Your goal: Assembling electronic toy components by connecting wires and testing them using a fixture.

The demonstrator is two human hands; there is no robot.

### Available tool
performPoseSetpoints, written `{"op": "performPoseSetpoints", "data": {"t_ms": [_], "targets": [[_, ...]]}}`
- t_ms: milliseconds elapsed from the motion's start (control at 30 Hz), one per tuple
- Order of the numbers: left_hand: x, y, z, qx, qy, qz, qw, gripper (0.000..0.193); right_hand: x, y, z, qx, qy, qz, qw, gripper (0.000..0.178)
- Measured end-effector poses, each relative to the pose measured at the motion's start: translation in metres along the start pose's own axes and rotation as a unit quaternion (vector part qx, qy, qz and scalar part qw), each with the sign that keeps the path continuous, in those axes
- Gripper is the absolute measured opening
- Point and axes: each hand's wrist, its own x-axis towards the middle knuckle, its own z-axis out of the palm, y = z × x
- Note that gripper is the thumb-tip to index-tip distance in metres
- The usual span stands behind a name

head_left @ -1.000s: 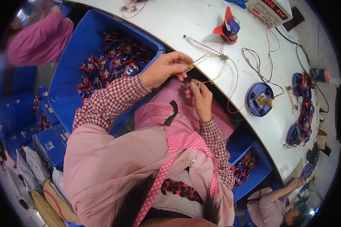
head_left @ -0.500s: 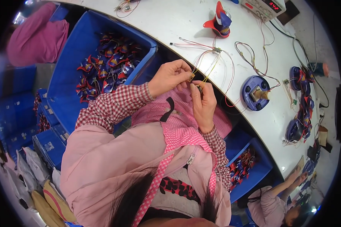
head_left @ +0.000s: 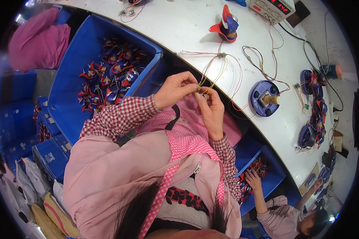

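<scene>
My left hand [head_left: 178,89] is closed in a pinch on a small yellowish part at the end of thin wires; the fingers hide most of it. Close beside it, my right hand [head_left: 211,112] is pinched on a small part with wires, largely covered by thumb and forefinger. Thin yellow and red wires [head_left: 214,76] run from my hands to a little green circuit board [head_left: 222,55] on the white table. Behind that board stands a red, blue and white plastic figure piece [head_left: 228,28], wired to it. Both hands are over my lap at the table's edge.
A blue bin [head_left: 73,85] of similar pieces stands at left. A co-worker's hand [head_left: 254,180] is in another blue bin [head_left: 263,191] at lower right. On the table are a round purple base [head_left: 263,98], a power supply [head_left: 272,10] and more purple units [head_left: 314,85].
My hands have drawn closer together, fingertips nearly touching, and the small yellowish part is now more hidden. The co-worker's hand has reached into the lower right bin.
</scene>
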Motion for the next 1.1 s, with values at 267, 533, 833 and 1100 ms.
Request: {"op": "performPoseSetpoints", "data": {"t_ms": [267,533,833,1100], "targets": [[0.032,0.038,0.008,0.355,0.09,0.276,0.889,0.017,0.003,0.007,-0.003,0.116,-0.043,0.048,0.991,0.017],[0.12,0.035,0.021,0.522,0.038,0.444,0.727,0.017,0.007,0.007,0.001,0.089,-0.054,-0.002,0.995,0.017],[0.131,0.032,0.015,0.502,0.028,0.434,0.747,0.013,0.007,-0.003,0.002,0.108,-0.056,0.034,0.992,0.017],[0.123,0.038,0.011,0.512,0.024,0.432,0.742,0.021,0.008,-0.002,0.005,0.109,-0.056,0.052,0.991,0.018]]}}
